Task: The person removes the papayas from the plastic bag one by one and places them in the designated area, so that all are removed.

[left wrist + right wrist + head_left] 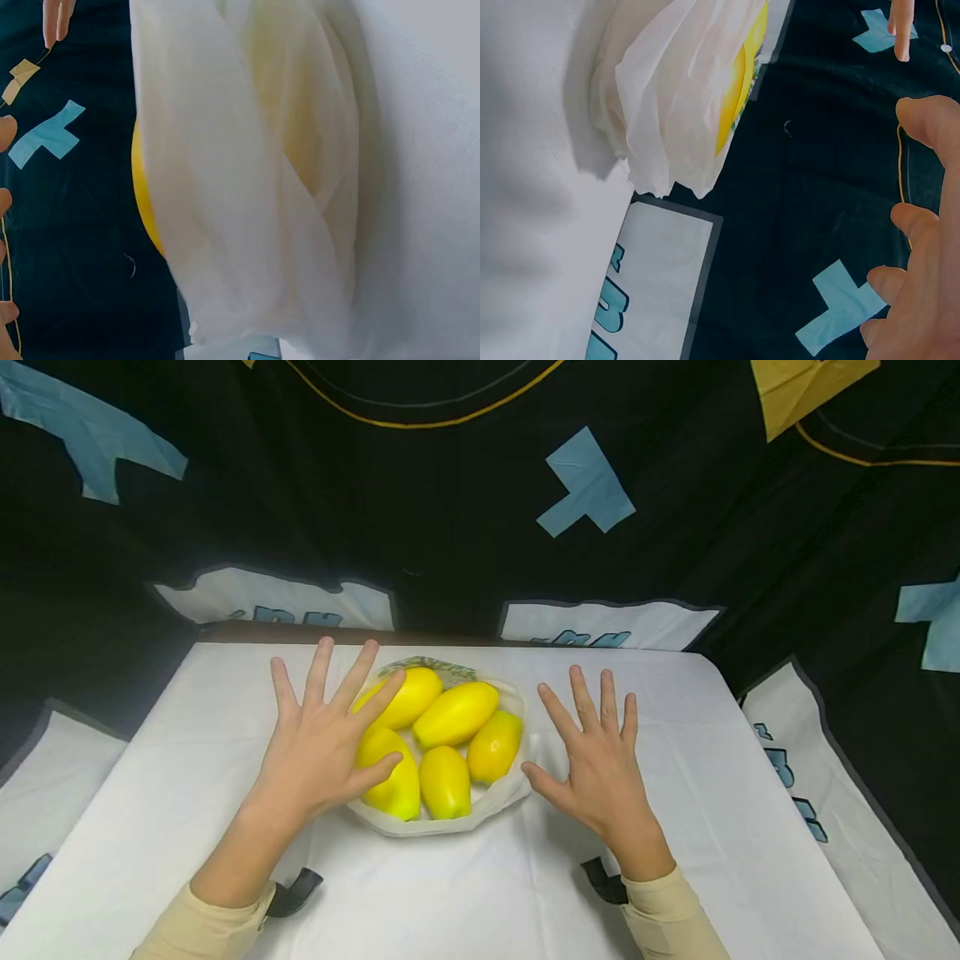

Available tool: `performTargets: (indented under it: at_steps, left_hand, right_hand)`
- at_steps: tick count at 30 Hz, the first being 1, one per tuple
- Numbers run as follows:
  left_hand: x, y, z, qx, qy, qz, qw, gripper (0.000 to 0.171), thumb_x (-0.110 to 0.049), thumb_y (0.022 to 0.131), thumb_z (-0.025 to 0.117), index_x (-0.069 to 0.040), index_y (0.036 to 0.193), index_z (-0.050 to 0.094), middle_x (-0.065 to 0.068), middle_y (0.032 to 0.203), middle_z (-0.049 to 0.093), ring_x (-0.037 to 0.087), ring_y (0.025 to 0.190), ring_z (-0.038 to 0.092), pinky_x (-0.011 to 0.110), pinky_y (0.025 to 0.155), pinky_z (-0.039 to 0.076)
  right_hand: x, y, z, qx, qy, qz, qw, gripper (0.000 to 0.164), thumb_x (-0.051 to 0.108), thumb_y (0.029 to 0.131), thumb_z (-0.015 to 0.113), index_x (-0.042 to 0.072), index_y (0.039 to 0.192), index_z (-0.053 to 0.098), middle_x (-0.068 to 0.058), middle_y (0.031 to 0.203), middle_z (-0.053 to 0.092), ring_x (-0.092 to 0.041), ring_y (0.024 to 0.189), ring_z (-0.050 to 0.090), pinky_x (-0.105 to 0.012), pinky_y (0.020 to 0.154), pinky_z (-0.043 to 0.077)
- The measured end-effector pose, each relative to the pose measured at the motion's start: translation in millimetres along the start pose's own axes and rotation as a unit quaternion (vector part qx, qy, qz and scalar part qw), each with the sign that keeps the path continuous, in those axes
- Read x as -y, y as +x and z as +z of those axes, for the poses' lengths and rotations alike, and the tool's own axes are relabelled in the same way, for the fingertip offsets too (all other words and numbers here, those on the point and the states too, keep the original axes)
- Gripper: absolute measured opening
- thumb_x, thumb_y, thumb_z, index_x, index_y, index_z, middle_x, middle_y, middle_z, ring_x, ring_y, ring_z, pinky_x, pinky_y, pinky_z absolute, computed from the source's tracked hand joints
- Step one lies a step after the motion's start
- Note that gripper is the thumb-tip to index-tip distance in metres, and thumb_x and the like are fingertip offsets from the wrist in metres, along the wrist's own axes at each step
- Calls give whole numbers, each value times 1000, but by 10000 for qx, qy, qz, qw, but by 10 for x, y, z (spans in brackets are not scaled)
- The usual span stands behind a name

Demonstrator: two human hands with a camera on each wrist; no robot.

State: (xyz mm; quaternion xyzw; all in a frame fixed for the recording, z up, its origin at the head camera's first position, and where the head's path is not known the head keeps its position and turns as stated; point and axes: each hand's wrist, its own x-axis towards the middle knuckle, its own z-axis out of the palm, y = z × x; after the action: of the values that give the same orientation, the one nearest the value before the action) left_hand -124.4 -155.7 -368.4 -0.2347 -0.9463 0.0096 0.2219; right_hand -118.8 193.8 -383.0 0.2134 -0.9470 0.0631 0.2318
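Observation:
Several yellow mangoes point(456, 714) lie in an open white plastic bag point(408, 828) at the middle of the table. My left hand point(311, 752) is held over the bag's left side, fingers spread and straight, covering part of the left mangoes in the head view. To the right of the bag is my right hand point(603, 768), also with spread fingers and nothing in it. The left wrist view shows the bag's side point(232, 180) close up, with a mango's yellow edge point(144, 191). In the right wrist view, the right hand point(922, 255) is apart from the bag point(656, 112).
White cloth covers the table point(480, 902). Behind it hangs a black cloth point(442, 527) with blue tape pieces point(588, 485) and a yellow patch point(806, 389). White lettered panels point(607, 622) border the table. Black straps point(296, 893) hang at both wrists.

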Motion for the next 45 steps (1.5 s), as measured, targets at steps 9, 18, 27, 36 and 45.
performTargets:
  at_steps: [9, 18, 27, 36, 45]
  left_hand:
    - [41, 12, -51, -85, -44, -101, 9999, 98, -64, 73, 64, -27, 155, 26, 6, 164, -5, 46, 144, -8, 75, 103, -13]
    - [59, -1, -14, -76, -199, -95, 9997, 94, -64, 75, 61, -28, 155, 27, 5, 164, -6, 46, 145, -7, 76, 104, -10]
    - [113, -8, 101, 8, -428, -292, 9987, 95, -60, 77, 63, -30, 157, 20, 5, 164, -6, 46, 145, -6, 74, 104, -12]
    - [193, -1, 251, 206, -996, -656, 9927, 96, -53, 78, 68, -32, 157, 18, 2, 163, -12, 47, 144, -8, 80, 101, 0]
    - [334, -35, 469, 882, -2731, -1699, 9427, 80, -35, 95, 57, -36, 157, 7, 0, 160, -22, 47, 144, -8, 77, 104, 15]
  right_hand:
    - [23, 52, 0, -54, 80, -54, 9999, 87, 67, 80, 51, 31, 155, 27, -7, 163, 6, -41, 147, -1, -68, 111, 1]
    - [34, 57, 9, -80, 189, -20, 9998, 88, 68, 80, 51, 30, 155, 27, -7, 163, 6, -40, 147, 1, -64, 113, -3]
    - [20, 46, 16, -83, 246, 29, 9997, 88, 67, 79, 53, 29, 155, 28, -7, 163, 7, -38, 147, 0, -67, 112, 1]
    - [-5, 59, 21, -143, 262, 25, 9996, 91, 66, 78, 56, 30, 156, 25, -8, 163, 8, -40, 147, 3, -67, 112, 2]
    - [-16, 101, 3, -196, 311, -23, 9993, 92, 65, 78, 57, 30, 156, 25, -7, 163, 9, -38, 147, 3, -66, 113, 3]
